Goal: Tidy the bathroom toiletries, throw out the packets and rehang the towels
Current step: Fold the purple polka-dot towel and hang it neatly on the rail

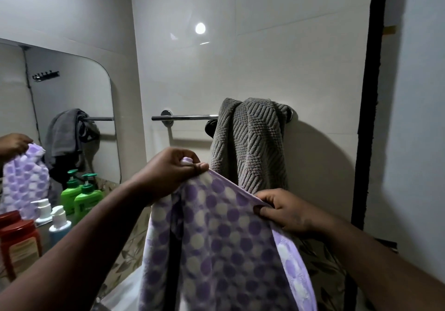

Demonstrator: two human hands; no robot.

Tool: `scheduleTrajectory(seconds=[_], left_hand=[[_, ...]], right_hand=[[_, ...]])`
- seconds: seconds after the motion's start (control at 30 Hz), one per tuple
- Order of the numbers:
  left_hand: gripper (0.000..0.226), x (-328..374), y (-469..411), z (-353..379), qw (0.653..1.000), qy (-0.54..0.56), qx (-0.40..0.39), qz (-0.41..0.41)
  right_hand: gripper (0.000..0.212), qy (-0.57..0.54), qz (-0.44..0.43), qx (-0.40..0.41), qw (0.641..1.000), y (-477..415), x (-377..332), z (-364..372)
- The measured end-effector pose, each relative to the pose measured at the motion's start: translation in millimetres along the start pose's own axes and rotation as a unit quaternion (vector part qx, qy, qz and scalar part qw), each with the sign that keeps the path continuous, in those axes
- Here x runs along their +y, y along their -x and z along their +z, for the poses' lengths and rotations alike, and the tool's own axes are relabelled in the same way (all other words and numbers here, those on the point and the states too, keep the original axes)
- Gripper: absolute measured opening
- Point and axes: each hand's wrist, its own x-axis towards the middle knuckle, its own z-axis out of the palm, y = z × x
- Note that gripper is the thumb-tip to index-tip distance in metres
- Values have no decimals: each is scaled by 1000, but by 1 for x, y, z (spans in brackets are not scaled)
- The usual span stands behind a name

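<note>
A purple and white dotted towel hangs down in front of me, held up by its top edge. My left hand pinches one top corner and my right hand grips the edge farther right and lower. Behind them a chrome towel rail is fixed to the white wall. A grey ribbed towel is bunched over the rail's right end. The rail's left half is bare. The dotted towel sits below the rail and does not touch it.
On the counter at the left stand a green pump bottle, a white and blue bottle and a red-lidded jar. A mirror above them reflects the towels. A dark door frame runs down the right.
</note>
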Motion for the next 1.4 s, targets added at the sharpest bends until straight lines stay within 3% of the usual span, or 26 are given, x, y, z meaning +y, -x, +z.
scheduleTrajectory(seconds=[0.17, 0.4, 0.47, 0.53, 0.6, 0.67, 0.77, 0.83, 0.97, 1.13, 1.3, 1.4], left_hand=[[32, 0, 0, -10, 998, 32, 47, -9], [16, -12, 3, -11, 999, -15, 0, -38], [14, -15, 4, 0, 999, -30, 11, -17], [28, -13, 7, 13, 1000, 9, 18, 4], [42, -4, 12, 25, 995, 79, -42, 32], [52, 3, 14, 35, 983, 89, -149, 54], [31, 2, 14, 41, 971, 42, -227, 68], [9, -1, 13, 37, 977, 13, -205, 54], [30, -5, 11, 30, 987, -51, -146, 32], [23, -9, 9, 14, 995, -22, -96, 20], [25, -14, 11, 2, 996, 19, -83, -16], [32, -16, 11, 2, 996, 41, -72, -15]], right_hand=[[35, -152, 45, -60, 986, 10, 14, 0], [24, -302, 30, 7, 953, 10, -12, 6], [26, -315, 24, 13, 949, 3, -23, 9], [23, -276, 8, 20, 961, -4, -33, 10], [18, -210, -5, 25, 977, -13, -42, 12], [14, -173, -10, 24, 985, -20, -51, 14], [22, -142, -16, 8, 990, -26, -57, 11], [25, -144, -3, -4, 990, -24, -57, 4], [21, -103, 35, -45, 993, -9, -53, -15], [21, -136, 83, -72, 985, 18, -35, -39], [16, -179, 85, -5, 980, 36, -21, -49], [15, -285, 68, 67, 954, 40, -20, -39]])
